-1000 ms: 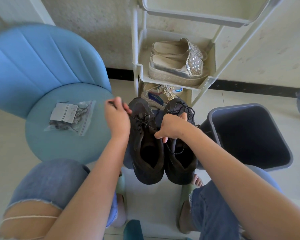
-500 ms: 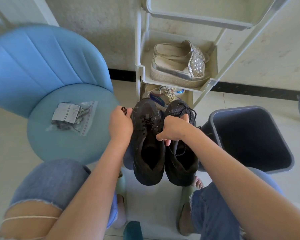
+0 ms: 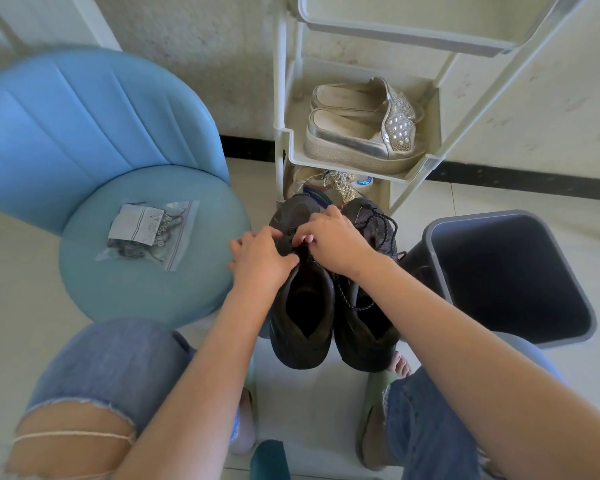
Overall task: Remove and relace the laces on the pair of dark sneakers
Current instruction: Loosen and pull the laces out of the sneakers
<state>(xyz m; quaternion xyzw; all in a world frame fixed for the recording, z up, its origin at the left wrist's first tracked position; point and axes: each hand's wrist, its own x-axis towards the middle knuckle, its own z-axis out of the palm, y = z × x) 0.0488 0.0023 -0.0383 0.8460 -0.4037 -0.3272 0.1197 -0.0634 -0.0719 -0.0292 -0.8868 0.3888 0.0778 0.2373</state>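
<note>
Dark suede-like fabric marks the pair of sneakers at the centre of the frame, standing side by side on the pale floor with toes toward the top of the frame and heels toward the viewer. The left sneaker [image 3: 302, 306] and the right sneaker [image 3: 364, 327] touch along their inner sides. The left hand [image 3: 260, 258] grips the left sneaker at its collar, thumb on the rim and fingers curled over the outer side. The right hand [image 3: 333, 242] reaches across the right sneaker, and its bent fingertips pinch the lace [image 3: 293, 235] at the throat of the left sneaker. A loose cord [image 3: 383, 225] of the right sneaker lies in slack loops over its toe and trails down its opening.

At upper left stands a blue chair [image 3: 83, 116]; on its round seat lies a clear plastic bag [image 3: 149, 233] with a paper card and dark contents. At upper centre a white shoe rack [image 3: 284, 98] carries silver slip-ons [image 3: 360, 133] on a shelf. At right, just beside the right sneaker, stands a grey bin [image 3: 499, 271].
</note>
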